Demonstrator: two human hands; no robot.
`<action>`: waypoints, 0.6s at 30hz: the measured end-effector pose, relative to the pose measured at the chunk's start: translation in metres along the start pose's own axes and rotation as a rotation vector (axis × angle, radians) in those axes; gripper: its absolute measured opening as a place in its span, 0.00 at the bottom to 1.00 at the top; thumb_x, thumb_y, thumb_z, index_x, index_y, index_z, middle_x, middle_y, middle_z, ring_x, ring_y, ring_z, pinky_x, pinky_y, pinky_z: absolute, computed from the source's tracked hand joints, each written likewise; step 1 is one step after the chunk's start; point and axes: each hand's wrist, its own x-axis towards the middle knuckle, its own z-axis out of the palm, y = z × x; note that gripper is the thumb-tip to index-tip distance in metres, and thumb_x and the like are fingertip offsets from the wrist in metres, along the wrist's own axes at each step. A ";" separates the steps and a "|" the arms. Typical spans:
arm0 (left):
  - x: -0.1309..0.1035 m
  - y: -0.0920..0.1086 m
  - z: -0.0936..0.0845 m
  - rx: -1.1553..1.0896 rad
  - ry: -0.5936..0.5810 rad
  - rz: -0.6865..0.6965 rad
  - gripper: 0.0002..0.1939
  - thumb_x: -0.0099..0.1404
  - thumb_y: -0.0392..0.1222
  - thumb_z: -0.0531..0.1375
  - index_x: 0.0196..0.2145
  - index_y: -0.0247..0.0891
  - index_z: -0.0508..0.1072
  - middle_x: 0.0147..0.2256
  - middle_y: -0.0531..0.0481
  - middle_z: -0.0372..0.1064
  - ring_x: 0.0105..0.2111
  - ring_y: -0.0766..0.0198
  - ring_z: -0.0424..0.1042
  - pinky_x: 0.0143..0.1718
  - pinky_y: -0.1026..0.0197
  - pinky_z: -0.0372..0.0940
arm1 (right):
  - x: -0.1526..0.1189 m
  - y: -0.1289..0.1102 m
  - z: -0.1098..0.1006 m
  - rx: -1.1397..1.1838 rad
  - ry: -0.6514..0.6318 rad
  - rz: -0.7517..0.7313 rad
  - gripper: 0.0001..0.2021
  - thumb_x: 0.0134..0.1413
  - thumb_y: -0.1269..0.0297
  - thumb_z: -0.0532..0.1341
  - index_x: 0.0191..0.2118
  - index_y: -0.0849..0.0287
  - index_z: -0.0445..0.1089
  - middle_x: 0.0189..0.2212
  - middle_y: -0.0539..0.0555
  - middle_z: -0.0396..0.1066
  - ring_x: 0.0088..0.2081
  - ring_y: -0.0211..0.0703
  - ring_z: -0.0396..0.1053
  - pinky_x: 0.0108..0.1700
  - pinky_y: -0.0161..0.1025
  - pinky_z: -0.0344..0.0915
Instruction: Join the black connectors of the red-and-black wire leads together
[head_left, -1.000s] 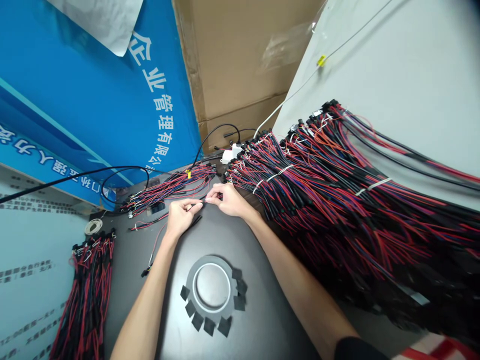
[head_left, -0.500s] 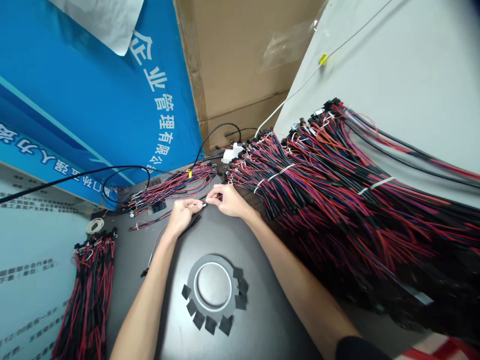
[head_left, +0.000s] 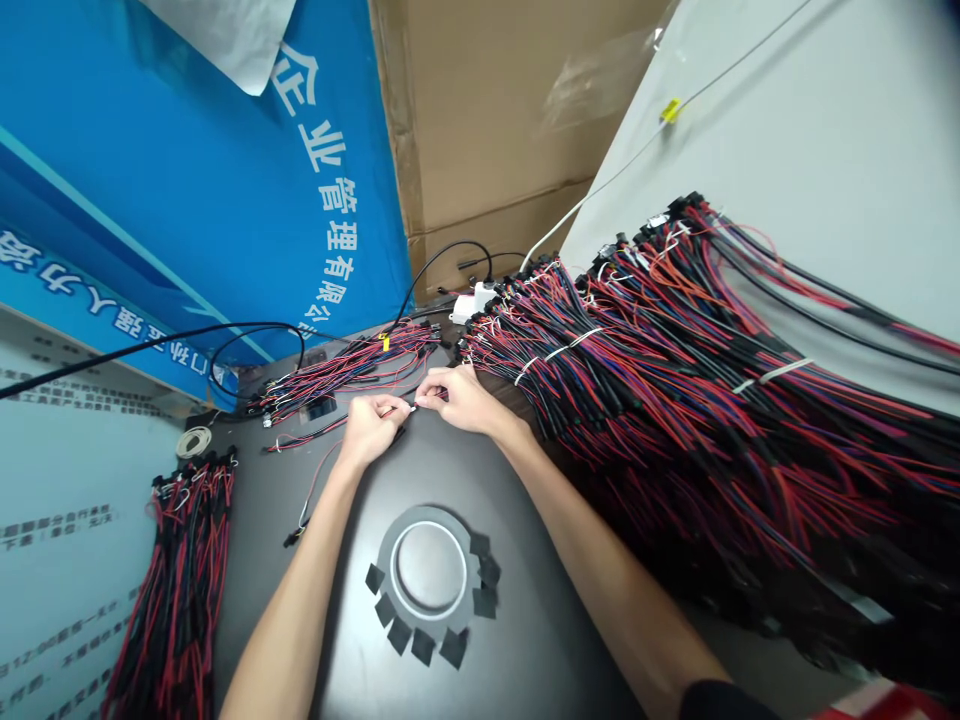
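At the middle of the dark table, my left hand (head_left: 370, 428) and my right hand (head_left: 459, 398) work fingertip to fingertip. The left one is closed in a pinch on a thin wire harness, and a tiny whitish connector (head_left: 412, 407) shows at its fingertips. Thumb and forefinger of the right hand pinch a wire end right beside that piece; the fine detail is too small to tell. Thin red and white wires (head_left: 313, 487) trail below the left wrist to a black plug (head_left: 292, 538) lying on the table.
A round metal disc (head_left: 430, 566) ringed with black tape pieces (head_left: 423, 648) lies nearer me. Large tied wire bundles (head_left: 600, 370) fill the right side. Smaller bundles lie at the back (head_left: 352, 365) and left edge (head_left: 180, 580). A white cord coil (head_left: 193, 442) sits back left.
The view has shifted slightly, moving the background rightward. My left hand has turned a little, and the black sleeve under it shows less. Both hands keep their pinch close together.
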 end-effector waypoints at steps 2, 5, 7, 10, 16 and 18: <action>0.000 -0.001 0.001 -0.001 0.002 -0.001 0.10 0.45 0.43 0.62 0.23 0.33 0.76 0.15 0.55 0.62 0.17 0.71 0.52 0.22 0.65 0.47 | 0.000 -0.005 -0.001 -0.059 -0.015 -0.014 0.04 0.57 0.68 0.63 0.34 0.59 0.76 0.31 0.51 0.75 0.36 0.38 0.68 0.49 0.40 0.50; 0.002 -0.006 0.001 0.009 0.005 0.006 0.11 0.46 0.44 0.63 0.24 0.32 0.77 0.14 0.58 0.55 0.17 0.73 0.47 0.21 0.65 0.42 | 0.001 -0.011 0.000 -0.065 -0.055 -0.009 0.03 0.58 0.68 0.63 0.34 0.59 0.75 0.33 0.51 0.75 0.38 0.39 0.68 0.49 0.40 0.48; 0.003 -0.009 0.000 0.005 -0.002 0.014 0.12 0.47 0.45 0.63 0.24 0.32 0.76 0.14 0.59 0.53 0.17 0.73 0.46 0.21 0.65 0.40 | 0.002 -0.013 0.002 -0.054 -0.076 0.002 0.03 0.57 0.70 0.62 0.33 0.60 0.73 0.33 0.51 0.75 0.36 0.38 0.68 0.47 0.39 0.48; 0.004 -0.010 -0.003 -0.015 -0.049 0.036 0.12 0.47 0.46 0.64 0.25 0.32 0.76 0.14 0.59 0.53 0.17 0.73 0.47 0.22 0.65 0.41 | 0.002 -0.011 0.004 -0.050 -0.093 0.001 0.03 0.57 0.72 0.61 0.33 0.60 0.72 0.32 0.51 0.74 0.35 0.37 0.68 0.46 0.38 0.48; 0.001 -0.005 -0.007 0.033 -0.176 0.127 0.09 0.50 0.44 0.61 0.25 0.34 0.73 0.19 0.55 0.62 0.20 0.70 0.57 0.23 0.65 0.51 | 0.001 -0.009 0.005 -0.139 -0.088 -0.066 0.06 0.52 0.78 0.58 0.31 0.61 0.69 0.31 0.50 0.73 0.36 0.39 0.65 0.45 0.39 0.45; 0.000 -0.005 -0.005 0.079 -0.161 0.159 0.07 0.51 0.42 0.59 0.24 0.35 0.71 0.21 0.53 0.66 0.21 0.68 0.63 0.26 0.64 0.57 | 0.001 -0.011 0.006 -0.163 -0.091 -0.074 0.07 0.50 0.79 0.57 0.30 0.61 0.68 0.30 0.50 0.73 0.36 0.39 0.65 0.46 0.40 0.45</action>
